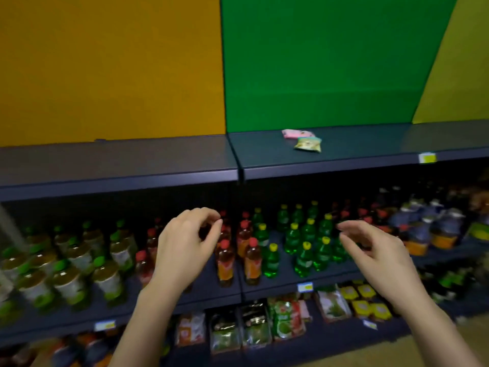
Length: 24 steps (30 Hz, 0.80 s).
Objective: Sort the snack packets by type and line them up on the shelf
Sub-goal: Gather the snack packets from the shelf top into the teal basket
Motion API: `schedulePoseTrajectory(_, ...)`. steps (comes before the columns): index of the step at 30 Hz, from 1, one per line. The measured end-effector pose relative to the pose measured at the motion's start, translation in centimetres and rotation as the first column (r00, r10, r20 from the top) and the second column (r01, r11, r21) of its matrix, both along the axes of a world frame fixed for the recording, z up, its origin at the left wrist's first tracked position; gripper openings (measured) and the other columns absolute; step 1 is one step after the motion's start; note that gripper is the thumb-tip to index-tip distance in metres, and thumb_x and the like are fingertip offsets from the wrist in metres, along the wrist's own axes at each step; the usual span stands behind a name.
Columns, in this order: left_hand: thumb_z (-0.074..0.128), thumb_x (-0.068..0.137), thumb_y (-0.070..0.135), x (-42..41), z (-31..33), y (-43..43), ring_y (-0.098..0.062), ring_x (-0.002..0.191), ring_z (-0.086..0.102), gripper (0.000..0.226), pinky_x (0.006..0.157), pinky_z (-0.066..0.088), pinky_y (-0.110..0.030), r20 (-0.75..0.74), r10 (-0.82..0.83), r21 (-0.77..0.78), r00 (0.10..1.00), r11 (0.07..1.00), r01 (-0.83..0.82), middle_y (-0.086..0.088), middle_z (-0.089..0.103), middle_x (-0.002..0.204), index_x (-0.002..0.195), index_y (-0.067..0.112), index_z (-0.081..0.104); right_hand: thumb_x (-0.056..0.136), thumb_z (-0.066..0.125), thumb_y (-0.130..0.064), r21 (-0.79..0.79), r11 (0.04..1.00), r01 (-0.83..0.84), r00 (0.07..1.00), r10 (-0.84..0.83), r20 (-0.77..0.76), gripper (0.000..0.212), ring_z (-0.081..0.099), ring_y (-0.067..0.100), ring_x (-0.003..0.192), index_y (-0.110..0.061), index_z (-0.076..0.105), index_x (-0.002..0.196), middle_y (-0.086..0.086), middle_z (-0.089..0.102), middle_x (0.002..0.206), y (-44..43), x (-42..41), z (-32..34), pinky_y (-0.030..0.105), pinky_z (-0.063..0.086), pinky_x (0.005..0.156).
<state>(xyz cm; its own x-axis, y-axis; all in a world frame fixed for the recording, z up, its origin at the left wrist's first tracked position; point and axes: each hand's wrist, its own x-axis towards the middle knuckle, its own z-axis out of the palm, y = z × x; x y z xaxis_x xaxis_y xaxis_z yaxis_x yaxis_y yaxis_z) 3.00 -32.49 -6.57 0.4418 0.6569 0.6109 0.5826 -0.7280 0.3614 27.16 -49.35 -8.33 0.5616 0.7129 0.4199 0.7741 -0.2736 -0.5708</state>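
left hand (185, 250): raised before the bottles (304, 242), fingers loosely curled, empty | right hand (375, 250): raised alongside, fingers relaxed and parted, empty | pink packet (295, 134), green packet (308, 144): lying just beside each other on top shelf (172, 162), above both hands

Both bare forearms reach up and forward from the lower edge of view, well apart. Left hand (185, 247): back toward camera, fingers loosely curled, thumb and fingertips close together, holding nothing. Right hand (375, 250): fingers loosely extended toward the left hand, slightly bent, holding nothing. The hands do not touch.
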Motion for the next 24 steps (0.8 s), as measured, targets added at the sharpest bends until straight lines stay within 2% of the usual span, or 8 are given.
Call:
schedulePoseTrajectory(3, 0.052, 0.086, 0.036, 7.9, 0.5, 0.0, -0.013, 0.088, 0.063, 0.021, 0.075, 0.047, -0.027, 0.032, -0.043, -0.002, 0.999, 0.999, 0.043, 0.012, 0.067, 0.089, 0.094, 0.024, 0.067, 0.088, 0.057, -0.032, -0.012, 1.0, 0.027, 0.999, -0.026, 0.045, 0.019, 0.064, 0.008, 0.088, -0.03, 0.063, 0.106, -0.016, 0.067, 0.092, -0.3, 6.9, 1.2, 0.038, 0.054, 0.072)
schedulePoseTrajectory(8, 0.056, 0.087, 0.035, 12.8, 1.9, 1.9, -0.013, 0.086, 0.062, 0.016, 0.07, 0.043, -0.025, 0.051, -0.037, -0.006, 0.998, 0.999, 0.037, 0.013, 0.066, 0.088, 0.094, 0.024, 0.066, 0.086, 0.059, -0.03, -0.001, 1.0, 0.009, 0.997, -0.009, 0.071, 0.012, 0.064, 0.01, 0.083, -0.034, 0.065, 0.096, -0.016, 0.067, 0.086, 3.2, 11.7, 3.4, 0.036, 0.053, 0.074)
schedulePoseTrajectory(15, 0.058, 0.089, 0.031, 19.9, 2.3, 8.3, -0.013, 0.089, 0.061, 0.012, 0.068, 0.041, -0.026, -0.01, -0.029, -0.027, 1.0, 0.999, 0.029, 0.011, 0.067, 0.091, 0.093, 0.024, 0.066, 0.086, 0.056, -0.037, -0.014, 0.999, -0.039, 0.998, 0.04, 0.051, 0.016, 0.063, 0.013, 0.095, -0.034, 0.063, 0.1, -0.015, 0.067, 0.091, 12.4, 17.4, 5.1, 0.036, 0.051, 0.084)
schedulePoseTrajectory(20, 0.056, 0.089, 0.035, 25.4, 3.8, 14.5, -0.015, 0.094, 0.06, 0.016, 0.076, 0.044, -0.029, -0.07, -0.063, -0.004, 0.996, 0.998, 0.063, 0.01, 0.067, 0.098, 0.095, 0.023, 0.064, 0.088, 0.05, -0.051, -0.164, 0.984, 0.066, 0.998, -0.063, 0.026, 0.033, 0.058, 0.022, 0.108, -0.03, 0.061, 0.111, -0.01, 0.065, 0.108, 19.9, 21.1, 6.8, 0.033, 0.043, 0.084)
schedulePoseTrajectory(24, 0.051, 0.091, 0.039, 30.0, 5.9, 18.9, -0.012, 0.094, 0.057, 0.02, 0.073, 0.04, -0.026, -0.187, -0.08, 0.039, 0.979, 0.995, 0.088, 0.011, 0.063, 0.102, 0.101, 0.025, 0.061, 0.086, 0.04, -0.066, -0.306, 0.937, 0.165, 0.981, -0.125, 0.146, 0.06, 0.057, 0.031, 0.107, -0.016, 0.06, 0.112, 0.008, 0.062, 0.116, 26.3, 24.1, 7.6, 0.033, 0.039, 0.073)
